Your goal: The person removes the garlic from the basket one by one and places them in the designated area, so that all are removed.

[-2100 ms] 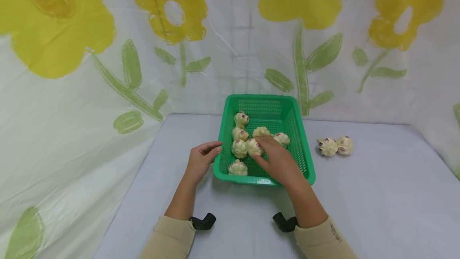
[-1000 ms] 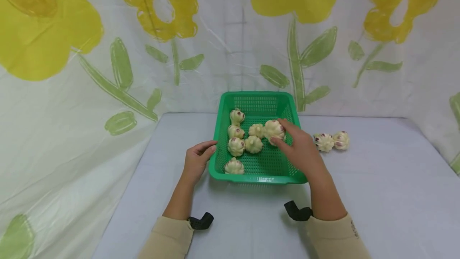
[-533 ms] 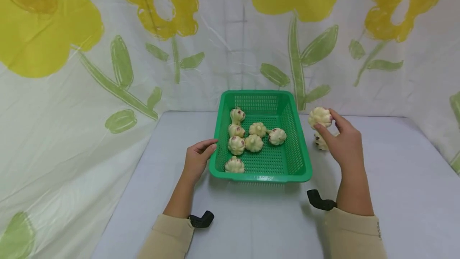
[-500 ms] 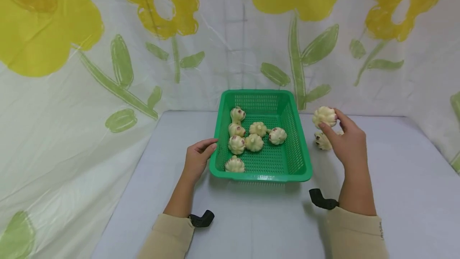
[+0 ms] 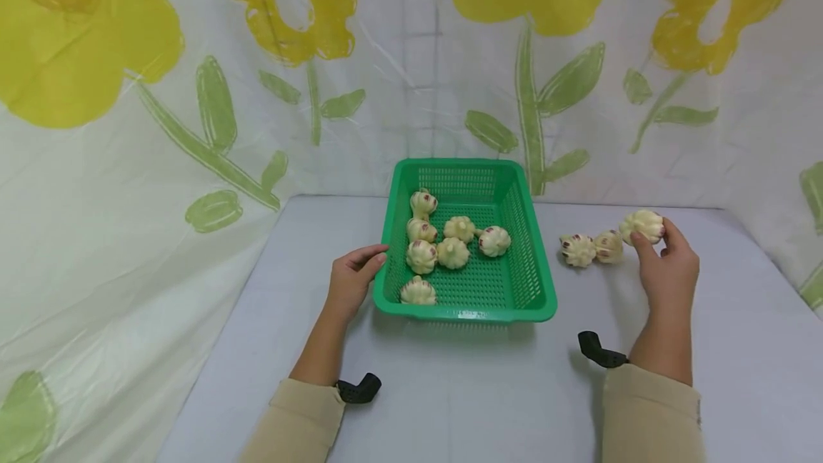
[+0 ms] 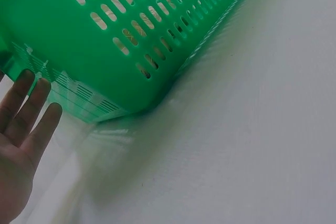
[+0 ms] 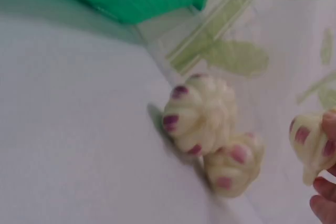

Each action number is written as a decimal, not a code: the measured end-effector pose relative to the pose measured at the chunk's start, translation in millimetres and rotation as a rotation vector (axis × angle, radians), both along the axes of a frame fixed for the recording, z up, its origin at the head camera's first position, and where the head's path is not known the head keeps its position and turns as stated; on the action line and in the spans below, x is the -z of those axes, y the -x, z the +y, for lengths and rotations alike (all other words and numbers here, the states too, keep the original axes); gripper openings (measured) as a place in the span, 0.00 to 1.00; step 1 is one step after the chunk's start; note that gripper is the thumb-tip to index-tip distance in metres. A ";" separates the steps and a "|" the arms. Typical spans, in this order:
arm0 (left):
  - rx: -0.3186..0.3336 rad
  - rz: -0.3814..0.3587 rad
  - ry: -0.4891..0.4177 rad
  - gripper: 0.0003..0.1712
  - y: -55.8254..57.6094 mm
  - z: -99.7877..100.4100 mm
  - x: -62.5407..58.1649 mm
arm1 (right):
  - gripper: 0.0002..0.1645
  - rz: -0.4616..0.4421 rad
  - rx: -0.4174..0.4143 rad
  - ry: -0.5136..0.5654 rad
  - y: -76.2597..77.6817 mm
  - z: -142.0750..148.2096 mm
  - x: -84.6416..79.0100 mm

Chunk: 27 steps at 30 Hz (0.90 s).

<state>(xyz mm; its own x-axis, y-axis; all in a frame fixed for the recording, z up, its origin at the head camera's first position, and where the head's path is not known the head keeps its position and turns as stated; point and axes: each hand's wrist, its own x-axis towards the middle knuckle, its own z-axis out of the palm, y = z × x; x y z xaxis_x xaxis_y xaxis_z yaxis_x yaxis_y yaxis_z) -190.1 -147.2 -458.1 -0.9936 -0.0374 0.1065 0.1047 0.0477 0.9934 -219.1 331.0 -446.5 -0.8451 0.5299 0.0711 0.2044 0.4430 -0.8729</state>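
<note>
A garlic bulb [image 5: 640,226] was pinched in the right hand [image 5: 671,274], just right of two bulbs [image 5: 586,250] resting on the surface [image 5: 463,391], while the left hand [image 5: 351,276] was held, fingers spread, beside the green basket [image 5: 424,311].

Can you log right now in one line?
left hand: at green basket rim; right hand: holding garlic bulb; table: two bulbs; basket: seven bulbs

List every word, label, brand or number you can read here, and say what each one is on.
None can be read.
Basket: small pale marks on the front rim, too small to read.
Right sleeve: faint marks at its outer edge, too blurred to read.
Bulbs: purple patches, no lettering seen.
Backdrop: flowers, no lettering seen.
</note>
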 end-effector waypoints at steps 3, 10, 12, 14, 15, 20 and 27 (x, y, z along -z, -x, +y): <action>-0.001 -0.001 -0.005 0.17 1.1 -0.6 0.7 | 0.36 0.002 0.075 0.109 2.2 7.9 8.8; -0.009 -0.010 -0.030 0.16 2.4 -0.6 3.2 | 0.38 -0.040 0.169 0.324 7.0 21.4 25.7; -0.010 -0.008 -0.037 0.16 2.4 -0.2 2.8 | 0.39 -0.040 0.198 0.398 9.2 24.7 29.8; -0.011 -0.007 -0.042 0.16 2.4 0.2 2.4 | 0.39 -0.028 0.224 0.441 10.4 27.6 34.6; -0.012 -0.005 -0.043 0.16 2.4 0.3 2.3 | 0.39 -0.032 0.230 0.444 10.8 29.4 36.9; -0.018 0.000 -0.030 0.16 2.5 -0.1 3.1 | 0.40 -0.045 0.224 0.425 12.4 34.0 47.8; -0.009 -0.004 -0.035 0.16 3.0 -0.4 4.3 | 0.41 -0.102 0.184 0.360 16.4 33.1 54.4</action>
